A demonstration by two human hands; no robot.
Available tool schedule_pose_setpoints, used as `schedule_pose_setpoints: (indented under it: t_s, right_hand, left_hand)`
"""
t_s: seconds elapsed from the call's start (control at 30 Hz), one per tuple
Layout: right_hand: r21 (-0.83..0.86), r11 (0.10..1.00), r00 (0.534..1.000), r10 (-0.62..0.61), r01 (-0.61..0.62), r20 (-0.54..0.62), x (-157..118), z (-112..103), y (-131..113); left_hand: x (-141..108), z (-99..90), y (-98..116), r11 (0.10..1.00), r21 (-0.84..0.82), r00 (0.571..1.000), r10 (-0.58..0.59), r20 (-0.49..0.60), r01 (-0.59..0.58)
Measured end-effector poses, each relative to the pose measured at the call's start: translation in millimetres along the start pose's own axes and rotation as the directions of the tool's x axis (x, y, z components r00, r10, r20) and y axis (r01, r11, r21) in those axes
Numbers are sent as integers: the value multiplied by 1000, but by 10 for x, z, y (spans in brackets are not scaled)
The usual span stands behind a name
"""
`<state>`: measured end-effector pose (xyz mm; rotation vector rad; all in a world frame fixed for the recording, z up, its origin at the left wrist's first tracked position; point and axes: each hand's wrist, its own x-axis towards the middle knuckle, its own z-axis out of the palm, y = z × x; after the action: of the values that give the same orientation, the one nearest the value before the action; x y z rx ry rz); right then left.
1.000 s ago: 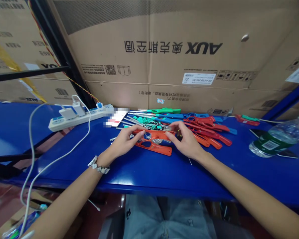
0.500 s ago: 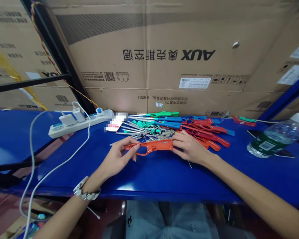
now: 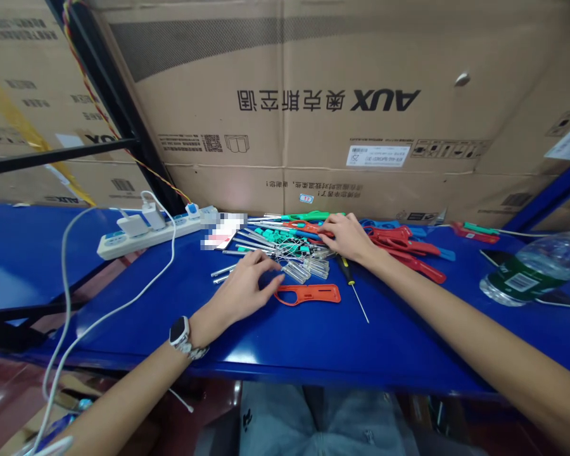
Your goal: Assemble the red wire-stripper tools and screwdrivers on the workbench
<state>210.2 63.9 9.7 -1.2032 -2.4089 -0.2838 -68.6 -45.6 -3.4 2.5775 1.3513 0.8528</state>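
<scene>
An orange lighter shell half (image 3: 313, 294) lies flat on the blue table, just right of my left hand (image 3: 251, 285). That hand's fingers are apart above the near edge of the parts pile, and nothing shows between them. My right hand (image 3: 349, 237) reaches to the back of the pile, its fingers closed on the end of a red-orange lighter (image 3: 304, 225). Metal tubes (image 3: 256, 239), green parts (image 3: 285, 238) and clear plastic pieces (image 3: 306, 269) lie between the hands. Below my right hand is a screwdriver (image 3: 348, 272).
A white power strip (image 3: 171, 233) with plugs and cables is at the left. Red shells (image 3: 420, 265) lie beyond my right wrist. A bottle with a green label (image 3: 517, 275) stands at the right. Cardboard boxes (image 3: 313, 57) rise behind the table (image 3: 285, 348).
The orange shell has gone from both hands to the table. My left hand has opened beside it. My right hand has moved back to the pile and onto a red-orange lighter; the screwdriver is now uncovered.
</scene>
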Motion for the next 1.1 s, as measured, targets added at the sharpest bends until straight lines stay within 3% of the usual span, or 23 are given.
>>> schedule_pose_setpoints:
  t_s: [0.1, 0.17, 0.27, 0.33, 0.6, 0.77, 0.83, 0.93, 1.0, 1.1]
  right_hand:
    - [0, 1000, 1000, 5, -5, -27, -52, -24, -88]
    - [22, 1000, 999, -7, 8, -49, -130, -63, -186]
    - [91, 995, 999, -37, 41, -36, -241, -91, -358]
    - [139, 990, 999, -37, 38, -12, -282, -77, -452]
    - [249, 963, 994, 108, -102, -11, -253, 4, -583]
    - [348, 928, 982, 171, -136, -74, -215, -15, -638]
    - [489, 859, 972, 219, -149, -88, -195, -35, -643]
    - [771, 610, 958, 287, -182, -1, -179, -74, -642]
    - [855, 468, 953, 291, -223, 89, -186, -97, -649]
    - [861, 459, 956, 277, -218, 94, -220, -120, -676]
  left_hand:
    - [213, -108, -158, 982, 181, 998, 57, 16, -59]
    - [365, -152, -241, 950, 304, 994, 40, 99, -68]
    - [518, -152, -295, 926, 366, 977, 13, 213, -93]
    - [547, -130, -307, 925, 367, 974, 17, 227, -102]
    - [438, -148, -327, 967, 169, 981, 187, 46, -192]
    - [464, -136, -236, 977, -19, 971, 209, -117, -213]
    - [480, -124, -224, 974, -53, 960, 208, -187, -221]
    - [489, -112, -221, 972, -95, 948, 183, -260, -214]
    - [488, -106, -205, 971, -131, 943, 154, -295, -200]
    - [485, -98, -151, 967, -179, 937, 117, -328, -183]
